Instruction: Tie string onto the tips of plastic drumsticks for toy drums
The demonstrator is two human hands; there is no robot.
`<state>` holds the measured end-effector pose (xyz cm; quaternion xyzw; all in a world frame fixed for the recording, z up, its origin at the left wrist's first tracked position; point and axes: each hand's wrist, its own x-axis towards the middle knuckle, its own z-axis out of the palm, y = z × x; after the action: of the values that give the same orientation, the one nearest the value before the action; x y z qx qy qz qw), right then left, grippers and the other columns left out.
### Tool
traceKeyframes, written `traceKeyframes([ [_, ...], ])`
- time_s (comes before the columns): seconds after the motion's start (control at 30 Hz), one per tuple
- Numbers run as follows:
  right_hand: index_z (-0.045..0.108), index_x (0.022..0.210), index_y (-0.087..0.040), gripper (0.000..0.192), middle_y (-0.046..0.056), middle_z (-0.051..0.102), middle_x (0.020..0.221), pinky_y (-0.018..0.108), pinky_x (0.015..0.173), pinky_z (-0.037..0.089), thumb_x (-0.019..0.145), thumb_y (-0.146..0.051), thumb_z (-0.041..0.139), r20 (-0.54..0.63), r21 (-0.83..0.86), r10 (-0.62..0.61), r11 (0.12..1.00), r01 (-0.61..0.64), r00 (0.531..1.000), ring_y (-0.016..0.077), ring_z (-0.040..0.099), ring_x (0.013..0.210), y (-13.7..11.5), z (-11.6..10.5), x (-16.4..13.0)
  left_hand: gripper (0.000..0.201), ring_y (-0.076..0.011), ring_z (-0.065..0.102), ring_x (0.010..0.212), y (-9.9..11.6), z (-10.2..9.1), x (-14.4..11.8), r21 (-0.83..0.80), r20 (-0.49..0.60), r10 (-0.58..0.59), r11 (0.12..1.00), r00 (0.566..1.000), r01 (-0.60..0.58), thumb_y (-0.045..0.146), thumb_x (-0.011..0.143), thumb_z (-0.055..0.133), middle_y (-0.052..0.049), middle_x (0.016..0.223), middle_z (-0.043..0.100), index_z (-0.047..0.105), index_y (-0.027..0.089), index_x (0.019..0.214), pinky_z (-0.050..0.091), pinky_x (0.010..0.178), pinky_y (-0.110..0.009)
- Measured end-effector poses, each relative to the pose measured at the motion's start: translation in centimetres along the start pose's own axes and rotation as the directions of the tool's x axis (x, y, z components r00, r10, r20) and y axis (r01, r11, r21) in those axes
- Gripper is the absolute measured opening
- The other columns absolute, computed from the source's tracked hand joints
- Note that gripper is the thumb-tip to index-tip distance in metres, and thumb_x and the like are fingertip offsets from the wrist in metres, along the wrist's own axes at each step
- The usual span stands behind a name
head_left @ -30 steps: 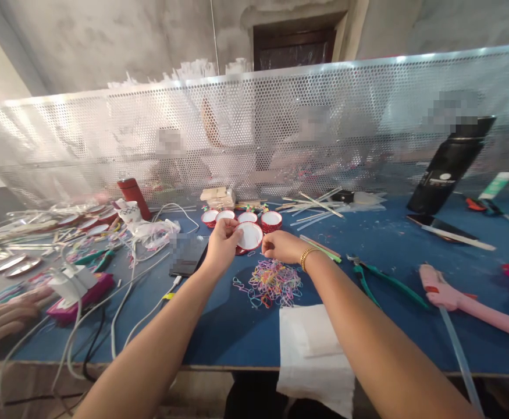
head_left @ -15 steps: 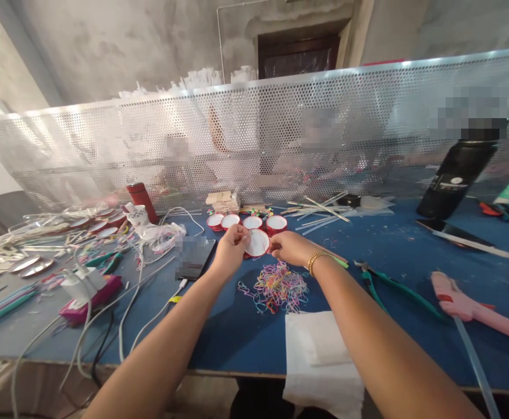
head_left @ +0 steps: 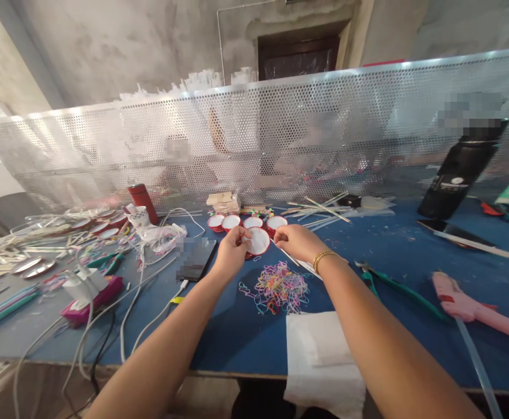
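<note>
Red-rimmed white disc [head_left: 257,241] held just above the blue table [head_left: 411,244], pinched between both hands. Left hand [head_left: 229,251] grips its 9 o'clock edge; right hand [head_left: 295,241] is closed at 3 o'clock — apparently also holding a thin white stick [head_left: 285,254]. Loose rubber bands [head_left: 280,286] lie at 6 o'clock. Best practice: keep the disc level and both pinches light.
</note>
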<state>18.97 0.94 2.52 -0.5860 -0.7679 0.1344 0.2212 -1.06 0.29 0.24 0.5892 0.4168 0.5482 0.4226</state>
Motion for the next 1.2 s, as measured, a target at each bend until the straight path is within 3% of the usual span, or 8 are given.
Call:
traceKeyframes([
  [0.23,0.067,0.081,-0.020,0.007,0.003,0.072,0.084,0.026,0.072,0.044,0.084,-0.014,0.063,-0.129,0.233,-0.049,0.969,0.078,0.990,0.0161,0.064,0.077,-0.1,0.2,0.3,0.008,-0.0091,0.041,0.052,-0.1,-0.2,0.2,0.080,-0.003,0.051,0.996,0.999,-0.050,0.017,0.070,0.064,0.005,0.058,0.050,0.056,0.019,0.071,0.030,0.052,-0.020],
  [0.4,0.065,0.080,-0.019,0.001,0.002,0.070,0.084,0.028,0.080,0.049,0.080,-0.020,0.064,-0.168,0.561,-0.069,0.814,0.153,0.983,0.0157,0.063,0.080,0.2,1.0,1.0,0.007,-0.0115,0.047,0.056,0.4,0.1,0.0,0.122,-0.037,0.019,0.992,0.999,-0.015,0.014,0.069,0.062,0.002,0.061,0.059,0.067,0.017,0.073,0.035,0.057,-0.022],
  [0.5,0.066,0.082,-0.018,0.007,0.002,0.070,0.084,0.028,0.080,0.049,0.079,-0.025,0.065,-0.150,0.629,-0.064,0.764,0.146,0.987,0.0155,0.063,0.079,0.2,1.1,1.1,0.008,-0.0120,0.049,0.057,0.4,0.2,-0.1,0.114,-0.033,0.003,0.994,0.999,0.000,0.016,0.069,0.064,0.001,0.062,0.061,0.068,0.017,0.075,0.035,0.056,-0.022],
  [0.67,0.067,0.078,-0.018,0.006,0.004,0.073,0.084,0.028,0.077,0.049,0.080,-0.023,0.065,-0.122,0.490,-0.057,0.865,0.110,0.991,0.0170,0.065,0.080,0.2,0.6,0.6,0.009,-0.0105,0.043,0.053,-0.1,0.1,0.1,0.113,-0.056,0.070,0.992,0.996,-0.063,0.018,0.071,0.062,0.003,0.061,0.056,0.067,0.018,0.079,0.033,0.053,-0.021],
  [0.87,0.074,0.077,-0.020,0.009,0.005,0.078,0.085,0.026,0.069,0.046,0.077,-0.012,0.071,0.232,0.056,-0.018,0.998,0.006,0.972,0.0192,0.071,0.081,0.0,0.2,-0.1,0.013,-0.0104,0.042,0.054,-0.2,-0.1,0.3,0.089,-0.075,0.082,0.993,0.994,-0.075,0.017,0.071,0.062,0.005,0.059,0.050,0.064,0.019,0.084,0.032,0.052,-0.021],
  [0.97,0.077,0.083,-0.022,0.010,0.005,0.079,0.095,0.026,0.072,0.047,0.077,-0.014,0.075,0.249,-0.106,0.068,0.993,-0.042,0.966,0.0201,0.072,0.089,-0.3,-0.2,-0.4,0.012,-0.0104,0.043,0.054,-0.2,-0.1,0.3,0.101,-0.069,0.072,0.993,0.995,-0.065,0.017,0.072,0.061,0.004,0.060,0.051,0.064,0.019,0.084,0.033,0.052,-0.021],
  [1.07,0.077,0.098,-0.022,0.019,0.005,0.078,0.105,0.026,0.074,0.049,0.079,-0.027,0.078,0.277,-0.103,0.060,0.994,-0.032,0.959,0.0206,0.072,0.093,-0.5,-1.2,-0.9,0.013,-0.0107,0.045,0.054,-0.1,0.0,0.3,0.116,-0.075,0.071,0.991,0.995,-0.062,0.016,0.073,0.061,0.004,0.059,0.052,0.065,0.018,0.084,0.035,0.053,-0.021],
  [1.2,0.075,0.112,-0.025,0.051,0.005,0.075,0.116,0.027,0.079,0.051,0.066,-0.044,0.088,0.494,-0.083,0.018,0.996,0.027,0.869,0.0246,0.071,0.103,-1.3,-1.5,-1.5,0.014,-0.0106,0.045,0.053,-0.1,0.1,0.4,0.116,-0.080,0.062,0.992,0.995,-0.053,0.014,0.073,0.062,0.004,0.058,0.052,0.067,0.018,0.086,0.035,0.052,-0.021],
])
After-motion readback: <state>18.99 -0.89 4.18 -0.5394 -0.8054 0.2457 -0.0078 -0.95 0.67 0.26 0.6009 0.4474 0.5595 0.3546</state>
